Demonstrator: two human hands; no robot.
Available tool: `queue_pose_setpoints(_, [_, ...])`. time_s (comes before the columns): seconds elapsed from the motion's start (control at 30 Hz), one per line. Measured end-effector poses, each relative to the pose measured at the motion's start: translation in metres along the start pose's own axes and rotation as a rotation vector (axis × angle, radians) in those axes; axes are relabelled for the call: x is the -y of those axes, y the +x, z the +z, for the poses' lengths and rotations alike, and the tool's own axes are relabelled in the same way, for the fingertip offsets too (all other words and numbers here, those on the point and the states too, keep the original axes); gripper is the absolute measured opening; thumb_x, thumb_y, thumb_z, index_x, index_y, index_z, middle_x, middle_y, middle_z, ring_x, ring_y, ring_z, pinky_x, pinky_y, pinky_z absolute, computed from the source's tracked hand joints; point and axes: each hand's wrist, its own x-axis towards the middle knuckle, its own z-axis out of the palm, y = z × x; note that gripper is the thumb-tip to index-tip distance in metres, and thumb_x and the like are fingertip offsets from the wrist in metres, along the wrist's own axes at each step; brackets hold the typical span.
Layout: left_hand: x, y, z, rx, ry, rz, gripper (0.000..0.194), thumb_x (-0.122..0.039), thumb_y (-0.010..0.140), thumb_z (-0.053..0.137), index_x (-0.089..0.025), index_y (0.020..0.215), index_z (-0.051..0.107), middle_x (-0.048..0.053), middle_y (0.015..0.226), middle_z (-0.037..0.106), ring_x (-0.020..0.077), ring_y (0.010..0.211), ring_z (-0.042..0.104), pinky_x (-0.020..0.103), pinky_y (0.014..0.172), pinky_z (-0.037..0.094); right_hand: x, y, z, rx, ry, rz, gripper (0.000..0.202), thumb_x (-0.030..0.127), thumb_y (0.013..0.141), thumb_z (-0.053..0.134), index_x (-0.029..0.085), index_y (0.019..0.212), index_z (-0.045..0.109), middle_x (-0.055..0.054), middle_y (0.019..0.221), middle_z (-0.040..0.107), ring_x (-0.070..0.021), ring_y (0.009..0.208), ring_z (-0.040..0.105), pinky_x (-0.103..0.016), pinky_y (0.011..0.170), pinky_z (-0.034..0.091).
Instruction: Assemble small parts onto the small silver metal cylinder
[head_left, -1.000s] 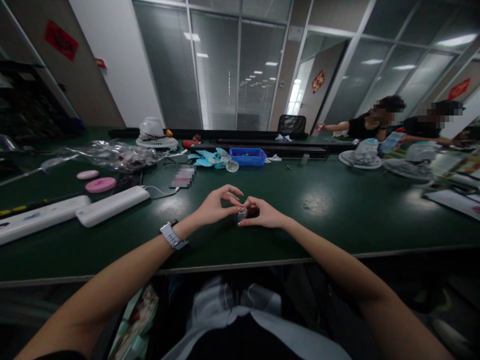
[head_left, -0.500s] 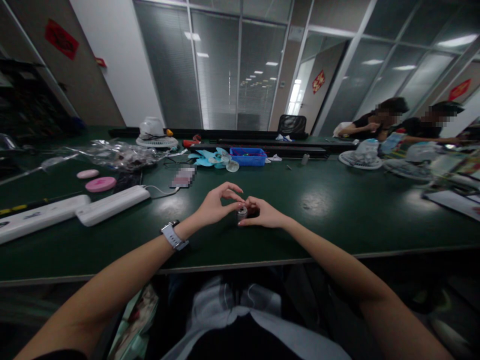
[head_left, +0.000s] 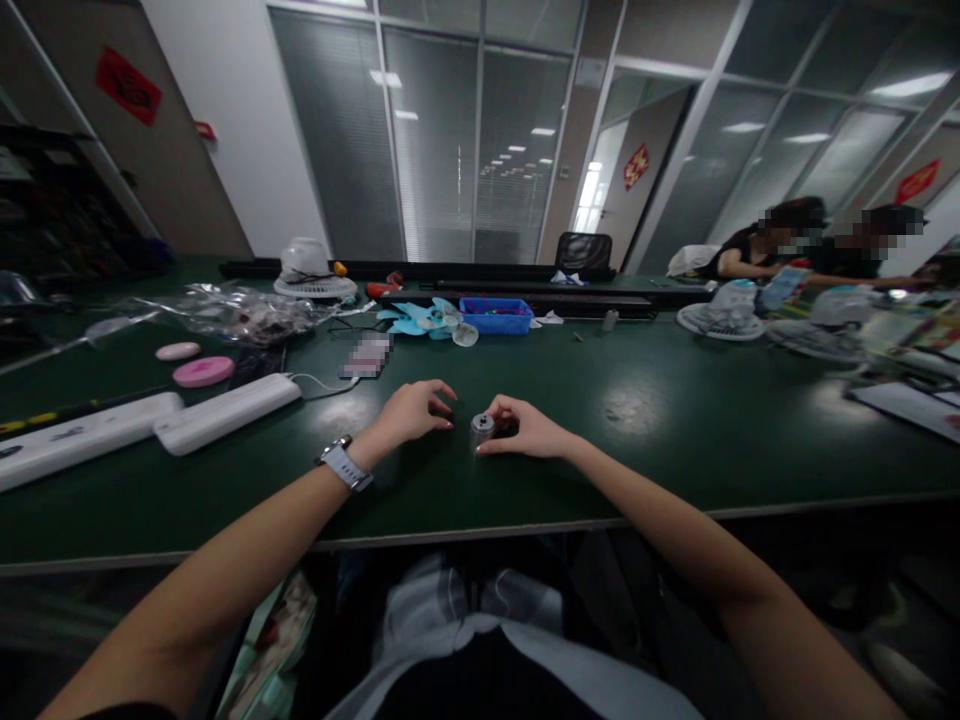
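Observation:
A small silver metal cylinder (head_left: 482, 430) stands upright on the green tabletop, with dark marks on its top face. My right hand (head_left: 529, 428) curves round its right side, thumb at the near side and bent fingers at the back, gripping it. To the left, my left hand (head_left: 414, 412) hovers low over the table, apart from the cylinder. Its fingers are curled loosely with a gap between thumb and fingertips, and nothing is in them. A watch with a pale strap (head_left: 346, 466) is on my left wrist.
White power strips (head_left: 229, 412) lie at left, near pink discs (head_left: 203, 371) and a cabled phone (head_left: 367, 356). Behind are light-blue fan blades (head_left: 414, 318), a blue basket (head_left: 496, 320) and another small cylinder (head_left: 610, 320). Two people sit at far right beyond white fan bases (head_left: 721, 322).
My left hand has drawn back leftward from the top of the cylinder, leaving it uncovered. My right hand stays round the cylinder in nearly the same spot.

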Motion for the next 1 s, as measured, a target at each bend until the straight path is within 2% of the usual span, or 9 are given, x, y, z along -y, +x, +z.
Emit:
queue_pose_setpoints(0.17, [-0.005, 0.0, 0.0, -0.011, -0.03, -0.001, 0.033, -0.021, 0.059, 0.078, -0.022, 0.091, 0.067, 0.001, 0.064, 0.073, 0.0239, 0.068, 0.069, 0.033, 0.066, 0.05, 0.0, 0.0, 0.0, 0.002, -0.001, -0.007, 0.044, 0.034, 0.06, 0.08, 0.017, 0.089, 0.052, -0.004, 0.094, 0.065, -0.0172, 0.086, 0.064, -0.038, 0.084, 0.051])
queue_pose_setpoints(0.33, [-0.038, -0.004, -0.001, -0.121, -0.252, 0.113, 0.029, -0.028, 0.071, 0.071, -0.018, 0.096, 0.06, 0.004, 0.083, 0.074, 0.0202, 0.079, 0.07, 0.033, 0.078, 0.052, -0.001, 0.001, 0.0, -0.007, 0.009, 0.0, 0.044, 0.034, 0.059, 0.08, 0.017, 0.087, 0.051, -0.003, 0.09, 0.065, -0.0161, 0.082, 0.064, -0.036, 0.08, 0.052])
queue_pose_setpoints(0.5, [-0.062, -0.012, 0.006, 0.006, -0.478, 0.212, 0.032, -0.031, 0.075, 0.07, -0.015, 0.099, 0.056, 0.007, 0.083, 0.073, 0.0204, 0.08, 0.07, 0.034, 0.078, 0.054, -0.005, 0.001, 0.001, 0.002, 0.029, -0.017, 0.045, 0.035, 0.059, 0.081, 0.018, 0.087, 0.049, -0.001, 0.086, 0.064, -0.0162, 0.081, 0.064, -0.036, 0.08, 0.052])
queue_pose_setpoints(0.6, [-0.063, -0.014, 0.012, 0.02, -0.484, 0.235, 0.03, -0.029, 0.074, 0.07, -0.015, 0.097, 0.057, 0.008, 0.085, 0.072, 0.0205, 0.083, 0.07, 0.035, 0.081, 0.053, -0.007, 0.002, 0.0, 0.01, 0.019, -0.02, 0.045, 0.035, 0.059, 0.08, 0.018, 0.087, 0.049, 0.0, 0.084, 0.064, -0.016, 0.08, 0.064, -0.036, 0.08, 0.052])
queue_pose_setpoints(0.83, [-0.062, -0.013, 0.011, -0.055, -0.453, 0.257, 0.023, -0.025, 0.079, 0.065, -0.015, 0.096, 0.055, 0.007, 0.087, 0.071, 0.0185, 0.084, 0.069, 0.032, 0.078, 0.054, -0.005, 0.001, 0.0, 0.001, 0.023, -0.02, 0.045, 0.034, 0.059, 0.081, 0.017, 0.087, 0.049, -0.001, 0.088, 0.063, -0.0158, 0.082, 0.064, -0.035, 0.08, 0.052])
queue_pose_setpoints(1.0, [-0.063, -0.014, 0.008, -0.012, -0.359, 0.283, 0.023, -0.026, 0.08, 0.064, -0.016, 0.099, 0.055, 0.006, 0.088, 0.071, 0.0191, 0.087, 0.068, 0.032, 0.08, 0.053, -0.009, 0.002, 0.0, 0.005, 0.013, -0.031, 0.046, 0.034, 0.06, 0.08, 0.017, 0.09, 0.049, -0.001, 0.087, 0.063, -0.0155, 0.081, 0.063, -0.034, 0.078, 0.052])
